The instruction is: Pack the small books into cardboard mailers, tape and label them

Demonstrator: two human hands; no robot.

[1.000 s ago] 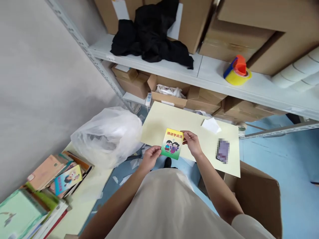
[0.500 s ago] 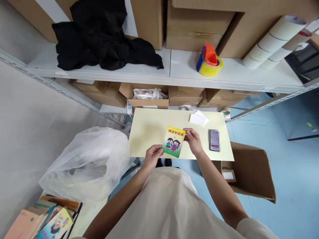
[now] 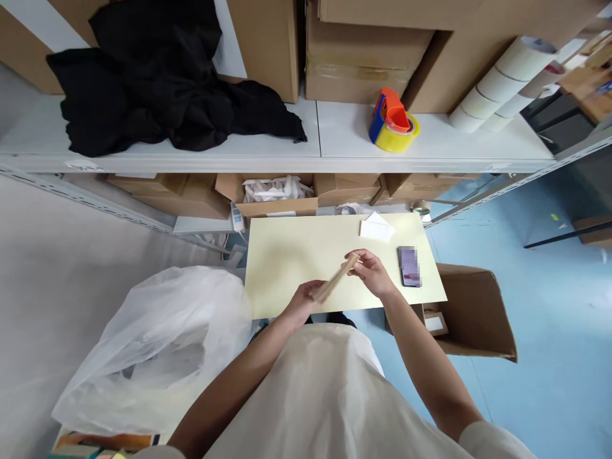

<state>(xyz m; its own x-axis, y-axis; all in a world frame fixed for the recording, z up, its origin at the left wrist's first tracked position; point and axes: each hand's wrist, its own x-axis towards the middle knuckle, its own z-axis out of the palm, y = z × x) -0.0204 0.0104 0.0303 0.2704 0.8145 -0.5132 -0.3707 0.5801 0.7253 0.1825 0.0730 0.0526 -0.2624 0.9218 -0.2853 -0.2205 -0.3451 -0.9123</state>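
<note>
A storeroom (shelf stacked with cardboard boxes)

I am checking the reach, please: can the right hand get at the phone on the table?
Probably yes: the phone lies just beyond the right hand, on its right, with nothing visible between them. But that hand holds the booklet, so it may need freeing first.

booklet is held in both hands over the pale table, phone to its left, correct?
Only the side is wrong: the head view shows the phone lying to the right of the booklet, which the left hand and the right hand hold over the pale table.
</note>
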